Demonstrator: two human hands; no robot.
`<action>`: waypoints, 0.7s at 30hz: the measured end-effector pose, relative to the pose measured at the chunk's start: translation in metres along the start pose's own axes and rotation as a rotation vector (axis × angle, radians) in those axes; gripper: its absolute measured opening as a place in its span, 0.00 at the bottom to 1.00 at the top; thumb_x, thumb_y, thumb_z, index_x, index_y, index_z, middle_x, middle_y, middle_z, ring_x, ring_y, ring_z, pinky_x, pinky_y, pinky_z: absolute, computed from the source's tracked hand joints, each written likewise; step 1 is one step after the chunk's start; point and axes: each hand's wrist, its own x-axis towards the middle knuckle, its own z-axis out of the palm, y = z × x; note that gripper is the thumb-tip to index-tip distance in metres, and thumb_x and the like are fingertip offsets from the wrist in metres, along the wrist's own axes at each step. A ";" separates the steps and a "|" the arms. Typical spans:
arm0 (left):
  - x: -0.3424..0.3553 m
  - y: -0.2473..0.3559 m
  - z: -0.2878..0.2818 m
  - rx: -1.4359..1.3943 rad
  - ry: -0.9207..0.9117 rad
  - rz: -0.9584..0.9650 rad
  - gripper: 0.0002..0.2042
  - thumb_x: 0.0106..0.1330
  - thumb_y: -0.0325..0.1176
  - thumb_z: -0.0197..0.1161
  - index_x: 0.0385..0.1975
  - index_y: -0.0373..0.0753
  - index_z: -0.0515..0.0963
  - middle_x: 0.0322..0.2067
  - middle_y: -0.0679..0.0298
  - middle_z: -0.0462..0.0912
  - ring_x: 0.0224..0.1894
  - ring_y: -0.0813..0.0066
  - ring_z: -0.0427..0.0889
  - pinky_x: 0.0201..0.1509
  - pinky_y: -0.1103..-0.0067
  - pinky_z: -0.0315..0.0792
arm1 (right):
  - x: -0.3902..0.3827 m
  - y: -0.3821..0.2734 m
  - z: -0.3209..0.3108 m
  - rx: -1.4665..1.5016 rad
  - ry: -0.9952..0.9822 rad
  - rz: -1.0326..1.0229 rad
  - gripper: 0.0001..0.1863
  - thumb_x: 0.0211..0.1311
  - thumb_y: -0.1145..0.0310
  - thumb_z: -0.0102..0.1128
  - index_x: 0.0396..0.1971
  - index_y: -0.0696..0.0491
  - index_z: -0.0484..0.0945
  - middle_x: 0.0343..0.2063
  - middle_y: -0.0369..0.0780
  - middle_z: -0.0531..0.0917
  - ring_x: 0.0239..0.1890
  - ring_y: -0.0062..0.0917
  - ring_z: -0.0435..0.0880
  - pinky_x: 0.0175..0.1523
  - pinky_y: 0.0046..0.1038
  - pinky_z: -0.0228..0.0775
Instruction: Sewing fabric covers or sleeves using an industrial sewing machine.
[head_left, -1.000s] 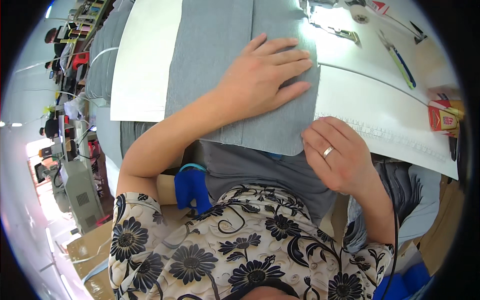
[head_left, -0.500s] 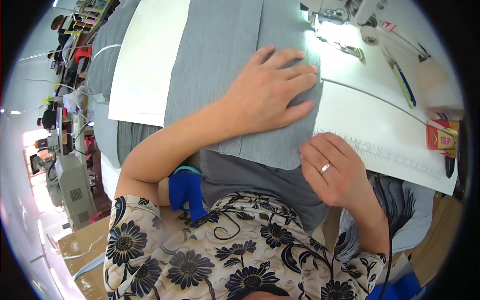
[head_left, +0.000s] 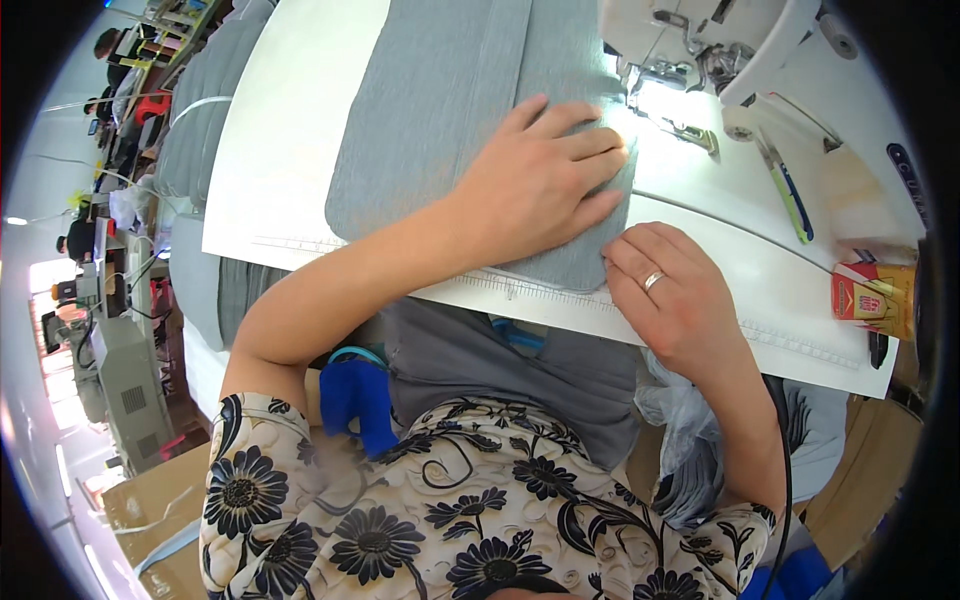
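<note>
A grey fabric panel [head_left: 430, 130] with a lengthwise seam line lies on the white sewing table. My left hand [head_left: 545, 180] rests flat on it, fingers spread, close to the right edge and the lit needle area of the sewing machine [head_left: 665, 80]. At the panel's near right corner my right hand [head_left: 675, 295] is closed, thumb and fingertips pinching the fabric edge. A ring sits on one of its fingers. The pinched bit of cloth is mostly hidden by the fingertips.
Thread snips [head_left: 785, 190] lie right of the machine, with a red and yellow box [head_left: 872, 300] further right. A ruler scale [head_left: 510, 288] runs along the table's front edge. Stacked grey fabric [head_left: 205, 130] is at the left; a black cable [head_left: 785, 460] hangs beside my right arm.
The fabric panel has slid away from me, its near edge now lying on the table instead of over the front edge. My right hand has moved slightly forward with it; my left stays flat.
</note>
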 end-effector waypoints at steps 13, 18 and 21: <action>0.022 -0.023 0.010 0.035 0.102 0.022 0.12 0.62 0.40 0.64 0.40 0.39 0.83 0.46 0.63 0.80 0.56 0.63 0.75 0.61 0.67 0.66 | 0.013 0.026 0.001 -0.053 0.007 0.090 0.08 0.43 0.73 0.58 0.26 0.59 0.75 0.37 0.41 0.81 0.44 0.35 0.81 0.52 0.36 0.75; 0.005 -0.007 0.005 -0.065 0.043 0.007 0.12 0.62 0.39 0.63 0.40 0.39 0.82 0.46 0.65 0.82 0.57 0.65 0.76 0.62 0.65 0.66 | 0.009 0.029 0.008 -0.073 0.062 0.107 0.07 0.44 0.74 0.59 0.26 0.58 0.75 0.35 0.41 0.82 0.44 0.33 0.81 0.51 0.34 0.75; 0.008 -0.010 0.007 -0.051 0.058 0.016 0.12 0.63 0.39 0.63 0.41 0.39 0.82 0.46 0.65 0.82 0.57 0.66 0.76 0.62 0.63 0.65 | 0.010 0.033 0.011 -0.115 0.109 0.124 0.07 0.44 0.74 0.60 0.27 0.58 0.76 0.34 0.40 0.82 0.42 0.32 0.81 0.49 0.33 0.75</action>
